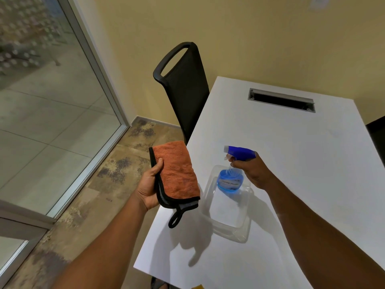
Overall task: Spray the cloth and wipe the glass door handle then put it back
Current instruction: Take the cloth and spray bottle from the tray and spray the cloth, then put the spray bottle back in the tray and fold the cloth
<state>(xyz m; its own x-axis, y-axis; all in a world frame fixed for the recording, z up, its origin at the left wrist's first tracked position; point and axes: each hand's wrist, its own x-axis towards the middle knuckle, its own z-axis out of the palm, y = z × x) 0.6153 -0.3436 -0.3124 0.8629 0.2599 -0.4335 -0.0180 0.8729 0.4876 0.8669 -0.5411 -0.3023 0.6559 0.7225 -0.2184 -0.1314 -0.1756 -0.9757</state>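
We see the left hand (150,185) holding the folded orange cloth (178,173) out beyond the near-left edge of the white worktop (291,142), palm up, its grip closed on the cloth's left edge with the thumb lying across the top so that the broad orange face is turned toward the nozzle. The right hand (253,171) is wrapped around the neck of the spray bottle (231,174), its grip closed there; we judge a finger to rest at the trigger, though this is partly hidden. The blue spray head (239,152) points left, toward the cloth, and the bottle hangs just above the clear plastic tray (246,232), which we take to be where both items are kept and returned. Holding the cloth clear of the worktop would keep stray mist off its surface. The cloth's black hanging loop (176,219) dangles below the hand. We judge the spraying step to be in hand; the glass panel (52,111) stands to the left, and no door handle is in view.
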